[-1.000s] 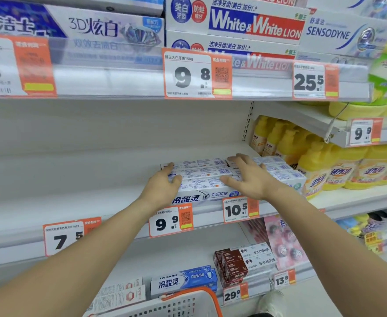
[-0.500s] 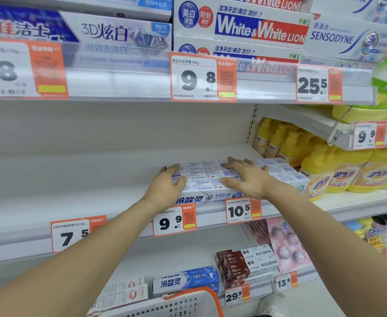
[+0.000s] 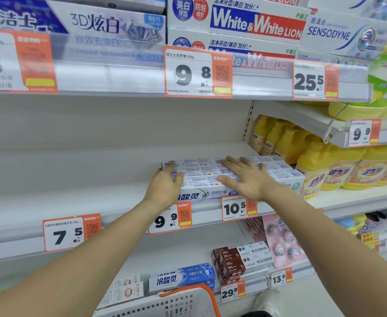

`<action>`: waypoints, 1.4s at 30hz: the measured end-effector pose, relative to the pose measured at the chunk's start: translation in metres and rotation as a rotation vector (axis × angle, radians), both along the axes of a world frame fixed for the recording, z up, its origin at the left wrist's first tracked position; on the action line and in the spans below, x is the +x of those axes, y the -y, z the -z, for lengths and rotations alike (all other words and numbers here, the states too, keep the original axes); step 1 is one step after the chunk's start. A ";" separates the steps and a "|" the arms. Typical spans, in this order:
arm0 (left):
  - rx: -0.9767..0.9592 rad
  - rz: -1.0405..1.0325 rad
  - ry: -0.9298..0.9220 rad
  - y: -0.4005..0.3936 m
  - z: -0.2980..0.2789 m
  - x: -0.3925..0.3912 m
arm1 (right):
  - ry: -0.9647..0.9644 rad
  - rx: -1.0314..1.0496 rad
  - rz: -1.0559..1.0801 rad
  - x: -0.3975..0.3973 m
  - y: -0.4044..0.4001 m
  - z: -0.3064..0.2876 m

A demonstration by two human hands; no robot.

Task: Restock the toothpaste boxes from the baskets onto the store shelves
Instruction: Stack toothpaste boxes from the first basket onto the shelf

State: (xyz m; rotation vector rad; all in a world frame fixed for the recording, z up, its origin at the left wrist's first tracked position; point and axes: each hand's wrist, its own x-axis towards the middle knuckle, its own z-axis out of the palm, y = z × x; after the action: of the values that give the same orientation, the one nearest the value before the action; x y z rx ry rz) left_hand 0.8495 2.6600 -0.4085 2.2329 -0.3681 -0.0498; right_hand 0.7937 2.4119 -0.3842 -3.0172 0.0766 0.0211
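Several white-and-blue toothpaste boxes [image 3: 201, 172] lie side by side on the middle shelf [image 3: 73, 179], above the 9.9 and 10.5 price tags. My left hand [image 3: 165, 186] clasps their left end, thumb on top and fingers around the end. My right hand [image 3: 245, 177] rests flat on top of the boxes with its fingers spread, gripping nothing. More white boxes of the same kind [image 3: 284, 172] lie just right of that hand. The white basket with an orange rim [image 3: 176, 303] sits at the bottom edge; its contents are hidden.
Yellow bottles [image 3: 313, 165] fill the neighbouring shelf on the right. The top shelf holds large toothpaste boxes [image 3: 256, 24]. The lower shelf carries blue toothpaste boxes [image 3: 183, 277] and brown boxes [image 3: 233, 261]. The middle shelf is bare to the left of my hands.
My right hand has slid left from the right end of the boxes onto their top. My left hand stays at the left end.
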 end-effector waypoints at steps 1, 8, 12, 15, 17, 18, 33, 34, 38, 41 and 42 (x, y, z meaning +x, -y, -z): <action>0.010 -0.003 -0.002 0.002 0.000 0.000 | 0.013 0.003 -0.004 -0.001 -0.002 0.001; -0.020 -0.006 -0.051 0.004 -0.003 -0.004 | 0.055 0.033 -0.017 -0.003 -0.004 0.001; -0.014 0.022 -0.067 -0.003 -0.006 -0.003 | 0.017 -0.007 0.000 -0.004 -0.012 0.003; 0.007 0.058 -0.118 -0.007 -0.007 -0.001 | -0.001 -0.035 0.027 -0.008 -0.020 0.005; -0.006 0.045 -0.123 -0.011 -0.010 -0.001 | 0.036 -0.010 0.047 -0.012 -0.023 0.005; -0.027 0.007 -0.079 -0.013 -0.013 -0.003 | 0.118 0.016 0.047 -0.016 -0.026 0.004; 0.184 0.324 -0.279 -0.119 0.233 -0.206 | -0.359 0.416 0.319 -0.189 -0.165 0.233; 0.244 0.329 -0.362 -0.130 0.255 -0.218 | -0.436 0.380 0.338 -0.202 -0.166 0.247; 0.344 0.353 -0.645 -0.150 0.309 -0.264 | -0.600 0.341 0.424 -0.245 -0.181 0.282; 0.272 0.365 -0.753 -0.145 0.324 -0.282 | -0.627 0.390 0.523 -0.261 -0.192 0.298; 0.227 0.317 -0.771 -0.142 0.327 -0.284 | -0.631 0.448 0.574 -0.264 -0.194 0.301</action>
State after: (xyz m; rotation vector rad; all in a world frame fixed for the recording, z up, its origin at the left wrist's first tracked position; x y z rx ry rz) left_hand 0.5658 2.8022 -0.7351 2.1546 -0.2854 -1.1282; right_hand 0.5301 2.6061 -0.6852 -2.3301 0.8512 0.8044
